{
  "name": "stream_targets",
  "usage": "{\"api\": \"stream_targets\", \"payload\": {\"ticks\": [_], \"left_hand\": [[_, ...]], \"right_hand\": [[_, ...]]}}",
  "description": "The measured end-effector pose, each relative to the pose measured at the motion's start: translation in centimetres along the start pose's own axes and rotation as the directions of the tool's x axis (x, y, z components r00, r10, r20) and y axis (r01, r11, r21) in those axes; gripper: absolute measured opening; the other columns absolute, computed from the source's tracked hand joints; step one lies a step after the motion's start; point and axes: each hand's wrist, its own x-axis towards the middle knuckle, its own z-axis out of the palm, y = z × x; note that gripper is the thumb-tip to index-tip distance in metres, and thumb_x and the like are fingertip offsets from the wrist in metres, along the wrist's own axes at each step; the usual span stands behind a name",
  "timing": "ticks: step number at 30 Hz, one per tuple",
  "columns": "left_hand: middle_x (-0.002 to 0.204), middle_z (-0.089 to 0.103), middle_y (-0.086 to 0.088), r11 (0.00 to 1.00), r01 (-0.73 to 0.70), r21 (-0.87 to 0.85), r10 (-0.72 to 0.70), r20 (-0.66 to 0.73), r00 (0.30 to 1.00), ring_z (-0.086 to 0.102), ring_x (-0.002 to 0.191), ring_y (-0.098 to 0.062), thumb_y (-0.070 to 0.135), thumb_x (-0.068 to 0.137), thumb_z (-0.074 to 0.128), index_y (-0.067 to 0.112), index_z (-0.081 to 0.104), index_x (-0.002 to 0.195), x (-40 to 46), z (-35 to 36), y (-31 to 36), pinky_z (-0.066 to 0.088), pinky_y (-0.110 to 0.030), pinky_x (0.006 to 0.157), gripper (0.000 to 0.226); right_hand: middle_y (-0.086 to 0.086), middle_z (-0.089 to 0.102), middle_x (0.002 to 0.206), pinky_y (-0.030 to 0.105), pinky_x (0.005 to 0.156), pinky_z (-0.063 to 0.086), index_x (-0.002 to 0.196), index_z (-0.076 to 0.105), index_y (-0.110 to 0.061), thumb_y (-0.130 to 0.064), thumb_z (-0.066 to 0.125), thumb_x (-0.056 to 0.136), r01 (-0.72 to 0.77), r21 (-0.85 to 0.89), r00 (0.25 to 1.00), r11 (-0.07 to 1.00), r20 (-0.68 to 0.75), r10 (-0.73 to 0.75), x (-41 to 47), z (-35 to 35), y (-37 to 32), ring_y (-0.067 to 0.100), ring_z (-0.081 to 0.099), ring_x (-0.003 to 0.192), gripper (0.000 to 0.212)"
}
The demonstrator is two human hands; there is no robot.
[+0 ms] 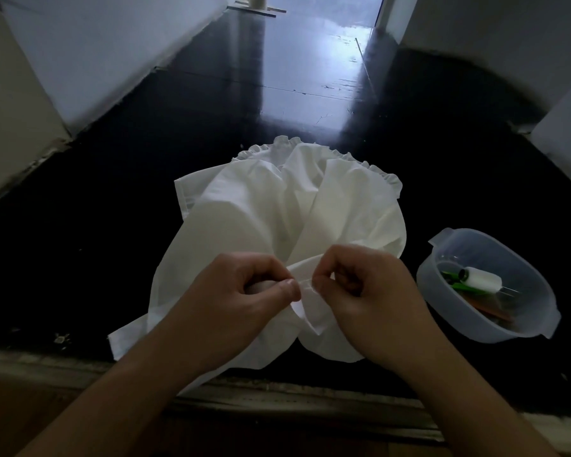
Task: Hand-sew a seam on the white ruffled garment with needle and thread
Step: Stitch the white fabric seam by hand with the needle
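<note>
garment (271, 206) on floor (80, 225), bowl (442, 245) right

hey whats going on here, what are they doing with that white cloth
A person is hand-sewing a white ruffled garment spread on a dark floor. The left hand and right hand each pinch its near folded edge, close together. Any needle or thread there is too small to make out. A clear plastic tub on the right holds a white thread spool.

My left hand (244, 285) and right hand (360, 282) sit close together (nearly knuckle to knuckle), fingers (287, 288) curled, pinching.
</note>
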Motion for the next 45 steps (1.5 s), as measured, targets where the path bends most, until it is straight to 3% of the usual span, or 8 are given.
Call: {"api": "stream_targets", "payload": {"ticks": [8,12,15,21,27,33,42,45], "left_hand": [[0.071,0.073,0.012,1.0,0.011,0.012,-0.01,-0.02,1.0,0.066,0.07,-0.001,0.029,0.089,0.074,0.031,0.079,0.074,0.1,-0.3,0.0,0.043,-0.007,0.065,0.016],[0.06,0.065,0.009,1.0,0.001,-0.004,-0.001,-0.007,1.0,0.057,0.056,-0.001,0.03,0.091,0.074,0.029,0.079,0.076,0.1,-0.1,-0.1,0.042,-0.014,0.058,0.016],[0.065,0.068,-0.001,1.0,-0.02,-0.001,0.02,-0.005,1.0,0.065,0.061,-0.015,0.037,0.093,0.073,0.032,0.078,0.079,0.1,0.0,-0.4,0.047,-0.028,0.057,0.015],[0.071,0.072,0.004,1.0,0.004,0.027,-0.003,-0.032,0.999,0.066,0.067,-0.011,0.034,0.09,0.073,0.031,0.078,0.076,0.2,-0.2,-0.2,0.045,-0.017,0.061,0.015],[0.075,0.075,0.005,1.0,0.023,0.004,-0.023,-0.035,0.999,0.071,0.075,-0.013,0.031,0.092,0.074,0.03,0.079,0.077,0.1,-0.3,-0.3,0.053,-0.035,0.074,0.016],[0.078,0.076,0.011,1.0,0.029,0.01,-0.029,-0.04,0.999,0.072,0.079,-0.005,0.032,0.091,0.073,0.031,0.08,0.079,0.1,-0.2,-0.3,0.052,-0.021,0.072,0.014],[0.098,0.076,0.019,0.997,0.05,-0.05,-0.055,-0.104,0.993,0.074,0.092,0.0,0.019,0.092,0.075,0.04,0.078,0.101,0.1,-0.8,-0.3,0.06,-0.022,0.084,0.023],[0.1,0.077,0.018,0.997,0.051,-0.051,-0.057,-0.105,0.993,0.073,0.095,0.001,0.018,0.09,0.077,0.041,0.077,0.105,0.1,-0.8,-0.3,0.06,-0.026,0.088,0.027]], "right_hand": [[-0.008,0.058,0.061,0.017,0.049,0.039,0.084,0.063,-0.029,-0.022,0.066,0.091,-0.239,-0.214,0.966,0.947,-0.152,0.209,0.5,-0.1,1.5,0.006,0.058,0.056,0.011],[-0.003,0.055,0.06,0.017,0.053,0.046,0.116,0.061,-0.041,-0.015,0.069,0.093,-0.055,0.109,0.996,0.992,0.08,0.047,-0.1,-0.7,-0.4,0.007,0.053,0.053,0.035],[-0.004,0.049,0.057,0.018,0.055,0.039,0.096,0.072,-0.033,-0.026,0.073,0.093,0.024,0.111,0.986,0.993,0.162,-0.042,-0.2,0.1,-1.1,0.009,0.048,0.052,0.008],[-0.001,0.052,0.055,0.021,0.054,0.038,0.065,0.064,-0.016,-0.014,0.073,0.09,-0.062,0.201,0.997,0.978,0.052,0.052,0.1,-0.2,-0.5,0.004,0.046,0.051,0.026],[0.003,0.058,0.057,0.017,0.051,0.038,0.061,0.063,-0.015,-0.01,0.07,0.087,-0.193,0.135,0.977,0.972,-0.068,0.204,0.5,-0.4,0.4,0.004,0.048,0.052,0.028],[0.003,0.061,0.059,0.027,0.055,0.046,0.06,0.064,-0.014,-0.013,0.068,0.084,-0.209,0.058,0.969,0.976,-0.12,0.214,0.5,-0.3,0.8,0.014,0.058,0.058,0.024],[0.004,0.041,0.05,0.027,0.051,0.027,0.061,0.069,-0.006,-0.013,0.064,0.072,-0.183,0.469,0.958,0.864,0.284,0.049,0.2,-2.8,-0.4,0.014,0.035,0.049,0.014],[0.004,0.042,0.05,0.031,0.05,0.025,0.074,0.077,-0.012,-0.026,0.063,0.086,-0.211,0.489,0.974,0.846,0.175,0.142,0.3,-2.4,0.1,0.015,0.036,0.047,0.023]]}}
